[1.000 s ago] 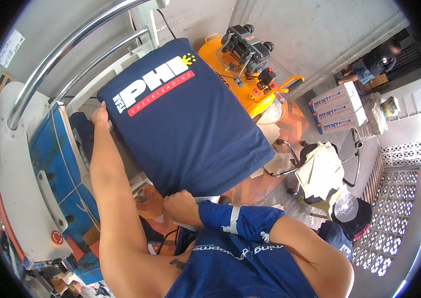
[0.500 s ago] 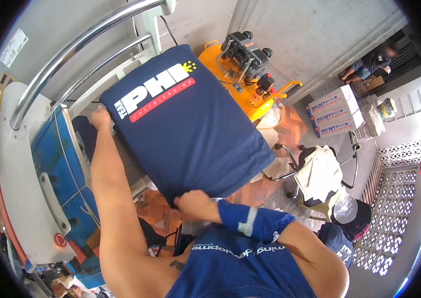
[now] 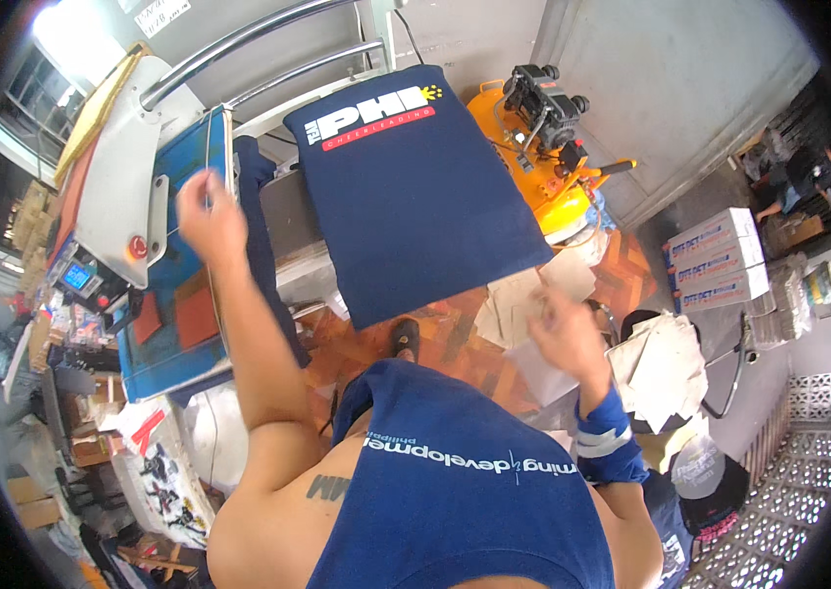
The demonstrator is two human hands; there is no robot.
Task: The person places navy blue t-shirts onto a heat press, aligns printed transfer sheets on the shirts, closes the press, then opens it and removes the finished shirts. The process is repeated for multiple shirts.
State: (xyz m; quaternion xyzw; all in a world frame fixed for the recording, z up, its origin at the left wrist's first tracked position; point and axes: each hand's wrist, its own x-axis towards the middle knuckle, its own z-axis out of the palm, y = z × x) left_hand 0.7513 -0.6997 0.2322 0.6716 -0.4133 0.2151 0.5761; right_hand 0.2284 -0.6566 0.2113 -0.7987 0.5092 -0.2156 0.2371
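A navy shirt [image 3: 415, 206] with a white, red and yellow print lies smooth over the platen of a heat press. My left hand [image 3: 212, 221] is raised left of the shirt, above the press's blue bed [image 3: 185, 265]. Its fingers curl with the tips together; whether anything is between them is hidden. Off the shirt's near right corner is my right hand [image 3: 571, 339], smeared by motion, over pale sheets. Neither hand touches the shirt. More dark cloth [image 3: 254, 226] hangs between the blue bed and the shirt.
The press's white head [image 3: 106, 147] has a red stop button [image 3: 137, 246] and a lit control panel [image 3: 82, 277]. A yellow compressor [image 3: 533, 177] stands behind the shirt. Papers cover a chair [image 3: 656, 363] at right, near stacked boxes [image 3: 715, 260]. Another person [image 3: 803, 177] is farther back.
Both hands have let go of the shirt. My left hand rose away over the blue bed, while my right moved right. The view has turned left, and the shirt's near edge lies straighter.
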